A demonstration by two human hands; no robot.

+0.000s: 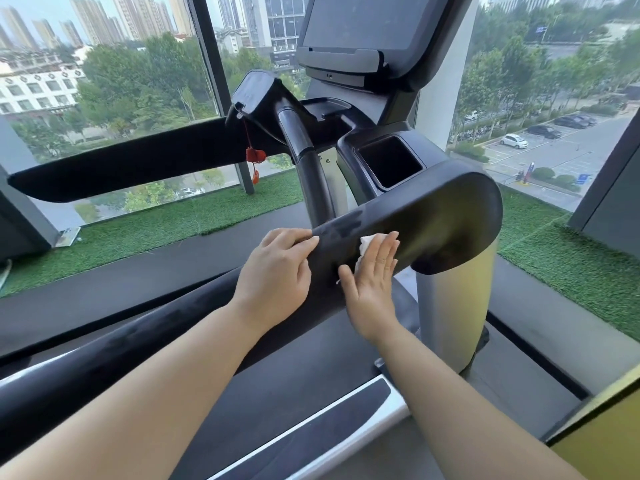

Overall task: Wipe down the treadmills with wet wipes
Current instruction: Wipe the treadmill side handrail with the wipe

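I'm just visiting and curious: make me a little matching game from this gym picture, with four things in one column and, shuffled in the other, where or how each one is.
Things
1. wet wipe
2. safety clip
3. screen
4. left hand

Places or states
A. red, hanging loose
B. holds the handrail by its edge
C. dark, at the top of the view
D. white, pressed under the flat fingers of the right hand

Pairs: 1-D, 2-A, 3-C, 4-B
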